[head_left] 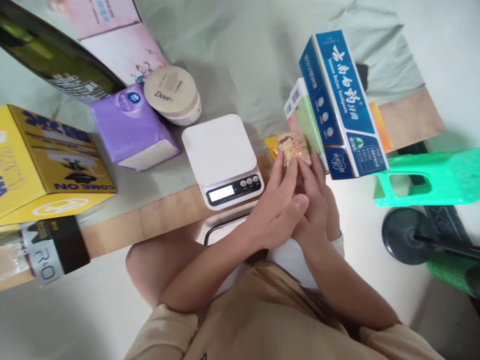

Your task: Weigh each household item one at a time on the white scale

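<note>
Close to the table's front edge, a small clear-wrapped snack packet (294, 149) with tan, crumbly-looking contents sits between my hands. My left hand (275, 205) has its fingertips on the packet's near left side. My right hand (313, 200) holds it from the near right, its fingers partly hidden behind the left thumb. Just left of them is a white kitchen scale (223, 152) with a lit display and a bare platform. A yellow-orange wrapper (271, 144) shows behind the packet, beside a green and white box (306, 117).
A blue toothpaste box (339, 100) stands at right. Leftward are a Dove jar (172, 95), a purple tissue pack (131, 127), a green bottle (56, 62), a yellow carton (48, 165) and a labelled container (45, 255) near the edge. A green plastic stool (450, 175) is beyond the table.
</note>
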A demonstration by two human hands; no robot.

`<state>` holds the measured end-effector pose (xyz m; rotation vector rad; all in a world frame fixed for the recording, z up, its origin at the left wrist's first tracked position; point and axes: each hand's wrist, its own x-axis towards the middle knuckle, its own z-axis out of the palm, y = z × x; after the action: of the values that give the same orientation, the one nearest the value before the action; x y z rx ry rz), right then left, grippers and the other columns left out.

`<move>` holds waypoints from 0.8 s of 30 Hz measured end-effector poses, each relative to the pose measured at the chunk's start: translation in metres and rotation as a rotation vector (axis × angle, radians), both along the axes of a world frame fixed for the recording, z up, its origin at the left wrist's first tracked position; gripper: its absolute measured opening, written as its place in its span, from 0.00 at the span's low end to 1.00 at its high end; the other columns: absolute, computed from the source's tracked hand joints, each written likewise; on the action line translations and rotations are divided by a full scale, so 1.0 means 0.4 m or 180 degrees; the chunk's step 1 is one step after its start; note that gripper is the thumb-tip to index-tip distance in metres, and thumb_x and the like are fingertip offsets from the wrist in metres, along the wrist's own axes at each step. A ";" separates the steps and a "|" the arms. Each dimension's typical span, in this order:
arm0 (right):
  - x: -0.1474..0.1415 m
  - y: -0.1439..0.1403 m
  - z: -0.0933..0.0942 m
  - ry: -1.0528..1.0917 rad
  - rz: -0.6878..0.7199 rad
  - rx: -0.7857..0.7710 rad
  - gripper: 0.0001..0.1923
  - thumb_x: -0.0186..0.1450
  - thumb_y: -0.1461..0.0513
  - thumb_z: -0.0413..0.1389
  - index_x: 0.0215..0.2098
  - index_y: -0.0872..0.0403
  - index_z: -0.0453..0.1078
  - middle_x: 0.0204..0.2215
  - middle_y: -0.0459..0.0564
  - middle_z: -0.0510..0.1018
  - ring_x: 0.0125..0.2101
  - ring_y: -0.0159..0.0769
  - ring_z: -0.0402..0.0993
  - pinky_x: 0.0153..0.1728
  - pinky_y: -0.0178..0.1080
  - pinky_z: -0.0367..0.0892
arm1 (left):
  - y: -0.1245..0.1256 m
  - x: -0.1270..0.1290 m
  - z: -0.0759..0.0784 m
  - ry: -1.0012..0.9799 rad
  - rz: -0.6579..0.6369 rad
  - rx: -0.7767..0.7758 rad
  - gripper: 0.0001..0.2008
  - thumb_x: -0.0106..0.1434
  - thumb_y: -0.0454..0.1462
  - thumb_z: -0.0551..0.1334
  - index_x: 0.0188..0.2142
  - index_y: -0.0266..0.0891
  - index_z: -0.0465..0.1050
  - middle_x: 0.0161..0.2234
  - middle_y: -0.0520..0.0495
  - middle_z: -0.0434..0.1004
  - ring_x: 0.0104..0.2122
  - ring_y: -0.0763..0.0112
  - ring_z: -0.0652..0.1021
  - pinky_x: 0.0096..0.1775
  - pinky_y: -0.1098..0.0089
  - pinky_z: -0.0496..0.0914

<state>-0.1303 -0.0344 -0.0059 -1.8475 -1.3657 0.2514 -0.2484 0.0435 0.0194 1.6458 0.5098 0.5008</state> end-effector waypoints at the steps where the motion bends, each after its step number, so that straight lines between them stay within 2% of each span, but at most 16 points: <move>1: -0.001 -0.005 -0.004 -0.0100 0.0041 -0.0070 0.37 0.77 0.44 0.45 0.79 0.48 0.55 0.81 0.62 0.52 0.80 0.55 0.56 0.74 0.67 0.67 | 0.005 0.004 0.002 0.0064 0.0009 -0.0007 0.55 0.72 0.70 0.33 0.82 0.31 0.40 0.83 0.32 0.38 0.83 0.50 0.30 0.83 0.45 0.40; 4: 0.000 -0.017 -0.017 -0.0459 0.0092 -0.0137 0.37 0.78 0.46 0.46 0.80 0.48 0.52 0.81 0.63 0.50 0.80 0.55 0.56 0.74 0.65 0.67 | 0.008 0.006 0.004 0.0237 0.0052 0.0015 0.55 0.73 0.69 0.33 0.81 0.28 0.41 0.83 0.28 0.39 0.83 0.49 0.32 0.83 0.43 0.42; 7: 0.005 -0.022 -0.024 -0.0614 0.0087 -0.0178 0.38 0.76 0.46 0.48 0.80 0.47 0.51 0.81 0.62 0.48 0.80 0.57 0.55 0.75 0.65 0.66 | -0.003 0.005 -0.005 0.0299 0.0103 0.0088 0.51 0.75 0.67 0.34 0.82 0.31 0.41 0.83 0.30 0.39 0.83 0.49 0.33 0.83 0.42 0.44; 10: 0.008 -0.023 -0.024 -0.0676 0.0090 -0.0165 0.37 0.77 0.47 0.48 0.80 0.46 0.52 0.80 0.62 0.52 0.77 0.57 0.62 0.72 0.63 0.71 | -0.012 0.008 -0.016 0.0309 0.0148 0.0102 0.47 0.77 0.65 0.35 0.82 0.36 0.42 0.83 0.33 0.43 0.84 0.50 0.35 0.83 0.41 0.45; 12: 0.010 -0.024 -0.023 -0.0744 0.0106 -0.0208 0.37 0.77 0.48 0.48 0.80 0.47 0.52 0.78 0.63 0.56 0.75 0.57 0.65 0.68 0.59 0.75 | -0.014 0.014 -0.021 0.0341 0.0137 0.0070 0.50 0.76 0.66 0.35 0.81 0.32 0.42 0.83 0.30 0.42 0.83 0.51 0.34 0.83 0.43 0.43; 16: 0.019 -0.029 -0.024 -0.0792 0.0231 -0.0623 0.38 0.77 0.49 0.48 0.81 0.52 0.52 0.78 0.66 0.55 0.76 0.58 0.63 0.64 0.57 0.78 | -0.012 0.027 -0.028 0.0418 0.0118 0.0021 0.58 0.73 0.69 0.33 0.79 0.20 0.41 0.82 0.21 0.34 0.83 0.50 0.30 0.83 0.44 0.40; 21: 0.020 -0.031 -0.010 -0.0761 0.0161 -0.0569 0.38 0.78 0.49 0.47 0.82 0.51 0.50 0.81 0.66 0.49 0.73 0.58 0.68 0.59 0.57 0.82 | -0.021 0.031 -0.026 0.0397 0.0246 0.0012 0.57 0.73 0.70 0.34 0.80 0.25 0.45 0.83 0.25 0.36 0.84 0.51 0.34 0.83 0.45 0.40; 24: 0.015 -0.029 -0.001 -0.0698 0.0220 -0.0347 0.38 0.78 0.50 0.46 0.83 0.48 0.46 0.83 0.63 0.45 0.76 0.59 0.65 0.59 0.57 0.82 | -0.029 0.028 -0.020 0.0379 0.0343 -0.0099 0.57 0.72 0.70 0.34 0.80 0.26 0.46 0.82 0.26 0.41 0.84 0.48 0.37 0.84 0.45 0.39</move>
<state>-0.1243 -0.0460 -0.0065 -1.9657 -1.5950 0.1649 -0.2370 0.0317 0.0116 1.6309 0.6941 0.4736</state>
